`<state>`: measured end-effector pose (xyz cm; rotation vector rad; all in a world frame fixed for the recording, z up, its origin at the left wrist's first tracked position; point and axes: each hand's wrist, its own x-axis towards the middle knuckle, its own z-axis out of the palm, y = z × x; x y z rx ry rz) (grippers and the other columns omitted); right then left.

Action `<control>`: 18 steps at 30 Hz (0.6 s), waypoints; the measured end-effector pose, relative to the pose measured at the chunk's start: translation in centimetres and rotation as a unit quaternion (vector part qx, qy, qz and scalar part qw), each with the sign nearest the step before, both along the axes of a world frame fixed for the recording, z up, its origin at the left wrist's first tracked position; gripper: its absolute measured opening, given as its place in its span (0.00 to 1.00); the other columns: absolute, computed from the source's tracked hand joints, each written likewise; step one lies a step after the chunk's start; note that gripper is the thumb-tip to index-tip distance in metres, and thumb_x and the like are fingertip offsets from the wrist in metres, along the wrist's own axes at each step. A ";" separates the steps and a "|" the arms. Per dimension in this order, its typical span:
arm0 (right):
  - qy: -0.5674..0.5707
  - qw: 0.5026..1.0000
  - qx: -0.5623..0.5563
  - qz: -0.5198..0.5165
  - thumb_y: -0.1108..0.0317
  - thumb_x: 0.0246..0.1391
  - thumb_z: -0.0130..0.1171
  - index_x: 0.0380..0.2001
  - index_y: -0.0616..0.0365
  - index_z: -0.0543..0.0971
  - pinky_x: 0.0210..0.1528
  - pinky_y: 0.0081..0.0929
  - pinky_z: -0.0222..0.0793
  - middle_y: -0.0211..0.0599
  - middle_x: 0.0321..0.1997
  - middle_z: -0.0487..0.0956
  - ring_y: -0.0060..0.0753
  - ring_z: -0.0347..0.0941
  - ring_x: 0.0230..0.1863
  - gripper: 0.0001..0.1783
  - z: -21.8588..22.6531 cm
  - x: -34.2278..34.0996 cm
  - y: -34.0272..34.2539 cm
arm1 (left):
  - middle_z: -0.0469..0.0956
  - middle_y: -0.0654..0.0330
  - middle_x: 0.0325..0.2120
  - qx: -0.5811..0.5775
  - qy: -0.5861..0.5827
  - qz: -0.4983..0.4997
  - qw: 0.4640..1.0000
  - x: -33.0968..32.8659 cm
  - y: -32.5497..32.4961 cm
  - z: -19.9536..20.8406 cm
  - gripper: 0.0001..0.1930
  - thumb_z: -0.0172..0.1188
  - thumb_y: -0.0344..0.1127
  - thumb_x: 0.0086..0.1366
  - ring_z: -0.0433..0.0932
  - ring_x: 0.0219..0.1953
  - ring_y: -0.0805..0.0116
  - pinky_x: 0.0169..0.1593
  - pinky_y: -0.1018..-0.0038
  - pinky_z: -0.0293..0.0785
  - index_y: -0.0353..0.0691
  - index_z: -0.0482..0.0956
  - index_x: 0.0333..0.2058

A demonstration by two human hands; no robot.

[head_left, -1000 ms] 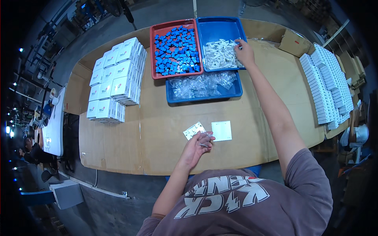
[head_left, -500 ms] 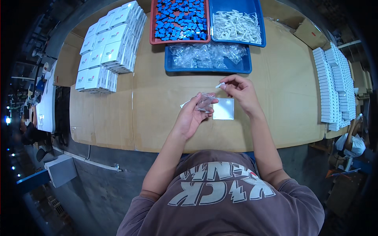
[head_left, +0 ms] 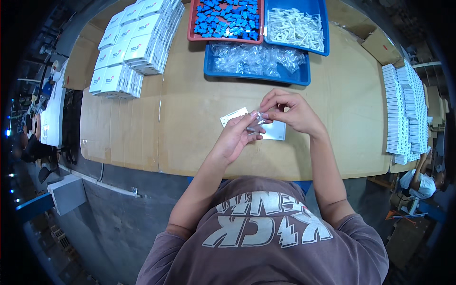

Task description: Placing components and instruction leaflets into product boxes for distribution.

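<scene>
Head view: nearer the wearer than the lower blue tray (head_left: 256, 80), a crumpled clear bag (head_left: 259, 121), slanting up rightward, mouth direction indistinct, is pinched by the left hand (head_left: 234, 137), the right hand (head_left: 295, 114) meeting its upper end, grip indeterminable, over a partly hidden white card (head_left: 275, 131).

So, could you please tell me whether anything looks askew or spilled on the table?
One small thing: the left card lies tilted beyond the left hand, while the right card sits nearly square. No spill shows.
</scene>
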<state>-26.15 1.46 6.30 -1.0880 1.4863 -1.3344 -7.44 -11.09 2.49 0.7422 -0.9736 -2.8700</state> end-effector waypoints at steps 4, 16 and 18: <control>0.055 0.995 0.062 0.055 0.73 0.61 0.68 0.43 0.59 0.89 0.46 0.25 0.73 0.34 0.47 0.82 0.23 0.78 0.43 0.08 0.8 -1.0 0.0 | 0.85 0.57 0.43 0.014 0.007 -0.007 1.000 -0.2 0.1 -0.3 0.17 0.51 0.43 0.81 0.83 0.40 0.71 0.45 0.70 0.81 0.36 0.79 0.54; -0.072 0.991 0.044 0.103 0.58 0.78 0.49 0.50 0.71 0.82 0.53 0.28 0.76 0.37 0.51 0.82 0.26 0.78 0.47 0.23 0.2 0.7 -0.5 | 0.84 0.58 0.42 0.043 0.027 0.006 0.999 0.1 0.0 -0.4 0.18 0.51 0.44 0.81 0.83 0.41 0.69 0.45 0.69 0.82 0.37 0.78 0.55; -0.058 0.993 0.049 0.092 0.58 0.78 0.49 0.50 0.71 0.82 0.53 0.28 0.76 0.37 0.51 0.82 0.26 0.78 0.47 0.23 0.7 0.2 -0.2 | 0.84 0.58 0.42 0.036 0.024 0.001 0.999 -0.4 0.1 0.0 0.18 0.52 0.44 0.80 0.83 0.41 0.69 0.45 0.69 0.82 0.37 0.78 0.55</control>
